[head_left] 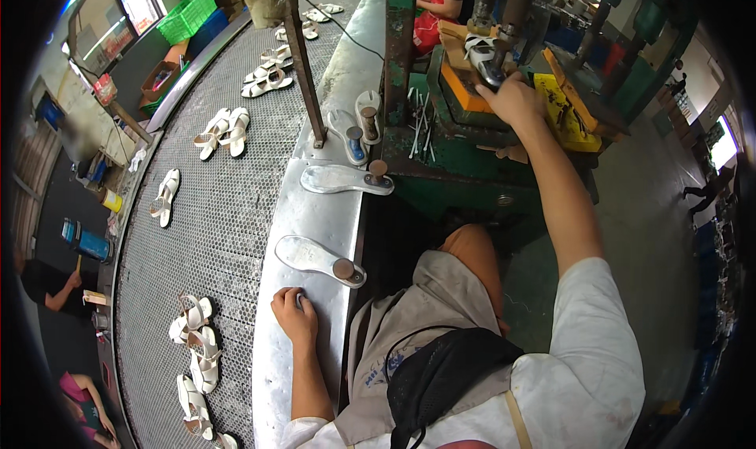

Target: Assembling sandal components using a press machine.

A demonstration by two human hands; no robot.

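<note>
At the far right, my right hand reaches to the press and closes around the near end of a white strappy sandal with a shiny silver part. The sandal sits on an orange-sided block beneath the press's metal rods. My left hand rests on the metal ledge, its fingers curled over a small dark thing I cannot make out. Just beyond it lies a foot-shaped metal plate with a brown round knob. A similar plate lies farther along, and two more stand near the upright post.
Left of the ledge, a mesh conveyor carries several white sandals. Thin metal rods lie on the green press. A yellow block is right of my right hand. A rusty upright bar rises from the ledge. Other people work nearby.
</note>
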